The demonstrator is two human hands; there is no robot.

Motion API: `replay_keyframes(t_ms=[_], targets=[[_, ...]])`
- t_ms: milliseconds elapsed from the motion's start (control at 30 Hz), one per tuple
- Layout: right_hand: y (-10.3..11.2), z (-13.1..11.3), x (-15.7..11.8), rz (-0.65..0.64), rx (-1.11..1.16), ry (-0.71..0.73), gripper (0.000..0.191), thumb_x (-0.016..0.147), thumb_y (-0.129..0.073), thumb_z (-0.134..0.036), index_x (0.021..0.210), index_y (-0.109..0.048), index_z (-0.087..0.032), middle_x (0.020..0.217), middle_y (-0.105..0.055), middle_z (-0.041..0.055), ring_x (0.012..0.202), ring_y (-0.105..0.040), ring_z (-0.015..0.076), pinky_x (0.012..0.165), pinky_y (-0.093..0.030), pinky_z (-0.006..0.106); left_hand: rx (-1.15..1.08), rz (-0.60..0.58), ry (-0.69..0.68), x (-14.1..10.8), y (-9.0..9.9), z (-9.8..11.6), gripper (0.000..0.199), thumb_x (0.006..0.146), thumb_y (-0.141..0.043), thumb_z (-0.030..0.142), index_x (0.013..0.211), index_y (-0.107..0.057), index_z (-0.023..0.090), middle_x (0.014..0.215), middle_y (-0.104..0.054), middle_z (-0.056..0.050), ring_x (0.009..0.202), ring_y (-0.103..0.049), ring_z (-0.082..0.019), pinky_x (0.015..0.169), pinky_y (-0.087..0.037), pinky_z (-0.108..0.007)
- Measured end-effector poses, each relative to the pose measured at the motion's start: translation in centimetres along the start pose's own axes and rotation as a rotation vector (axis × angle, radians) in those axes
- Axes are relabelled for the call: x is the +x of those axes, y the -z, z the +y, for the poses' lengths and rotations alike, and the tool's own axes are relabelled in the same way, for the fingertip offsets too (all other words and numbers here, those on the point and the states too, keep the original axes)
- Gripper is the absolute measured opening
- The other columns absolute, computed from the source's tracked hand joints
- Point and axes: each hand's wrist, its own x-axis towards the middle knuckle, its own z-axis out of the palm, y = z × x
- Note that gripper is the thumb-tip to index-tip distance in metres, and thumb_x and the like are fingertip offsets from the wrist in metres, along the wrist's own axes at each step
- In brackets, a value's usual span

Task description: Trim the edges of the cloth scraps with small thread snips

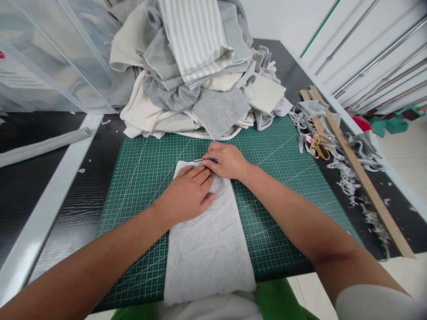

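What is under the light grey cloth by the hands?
The green gridded cutting mat shows beneath the light grey cloth; anything the cloth itself covers cannot be seen.

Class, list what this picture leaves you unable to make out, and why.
In the head view:
- Slim dark-blue tool: full shape, covered by the bare right hand.
- Pale grey rectangular cloth: part of its far end, under the bare left hand.
- Translucent plastic container: print blurred, left side cut off by the picture's edge.
- Longer brown wooden ruler: any markings, too small to read.
- Piled grey, cream and striped fabrics: lower layers, under upper pieces.
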Motion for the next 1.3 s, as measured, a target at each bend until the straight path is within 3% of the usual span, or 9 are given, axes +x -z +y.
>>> replay_keyframes(t_ms=[967,1300], targets=[[-0.21,-0.45,0.07,-0.009,-0.089,0.006,0.027,0.094,-0.054,-0.032,0.090,-0.078,-0.021,0.094,-0.067,0.0034,0.079,-0.060,0.0151,0.064,-0.035,0.029,-0.011,-0.023,0.024,-0.18,0.16,0.15,0.042,0.095,-0.052,0.037,0.127,-0.059,0.010,0.132,-0.060,-0.014,0.128,-0.052,-0.030,0.113,-0.040,-0.051],[-0.38,0.04,-0.05,0.037,-0.001,0.034,0.024,0.092,-0.057,-0.032,0.092,-0.078,-0.020,0.091,-0.067,0.0043,0.080,-0.061,0.0152,0.067,-0.039,0.028,-0.006,-0.019,0.020,-0.19,0.04,0.10,0.042,0.096,-0.051,0.037,0.127,-0.059,0.010,0.130,-0.060,-0.014,0.128,-0.052,-0.030,0.113,-0.041,-0.050]])
